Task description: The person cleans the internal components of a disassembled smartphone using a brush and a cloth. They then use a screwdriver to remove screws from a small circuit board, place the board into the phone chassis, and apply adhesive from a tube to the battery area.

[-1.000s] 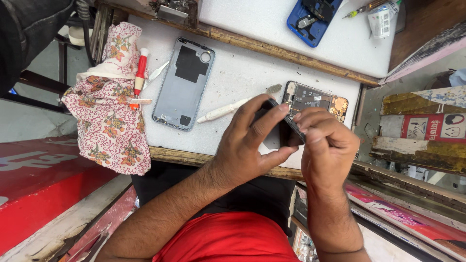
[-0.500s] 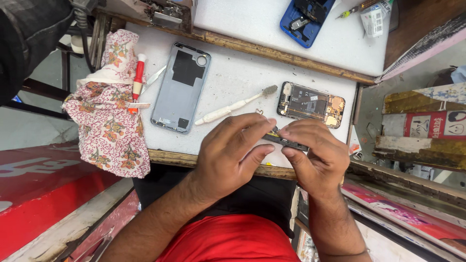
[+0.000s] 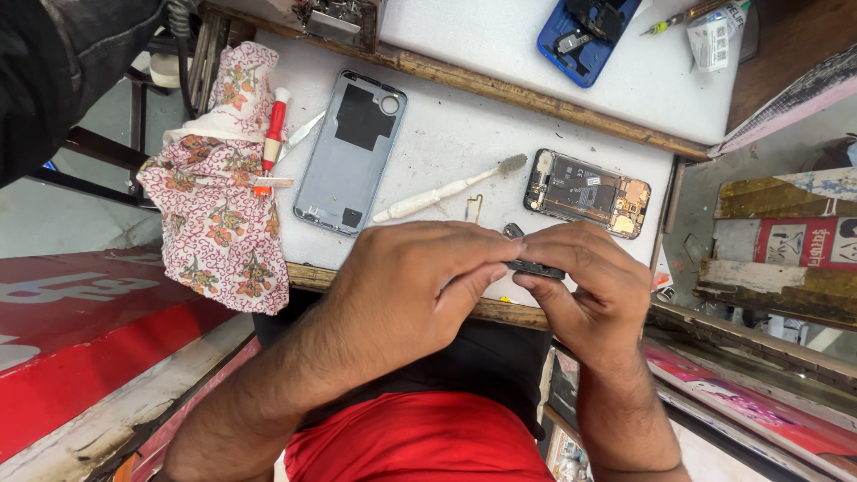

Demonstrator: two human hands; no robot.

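Head view: both hands met over the near edge of the white table (image 3: 446,134), the left hand (image 3: 420,286) and right hand (image 3: 580,286) pinching a small dark flat part (image 3: 534,267) between their fingertips, fingers clenched on it. Best handled with a light, even grip, it seemed, kept over the table rather than past the edge. Just beyond lay an opened phone body (image 3: 586,193), a white brush (image 3: 446,190) and a grey back cover (image 3: 350,152); bare tabletop between them left some working room.
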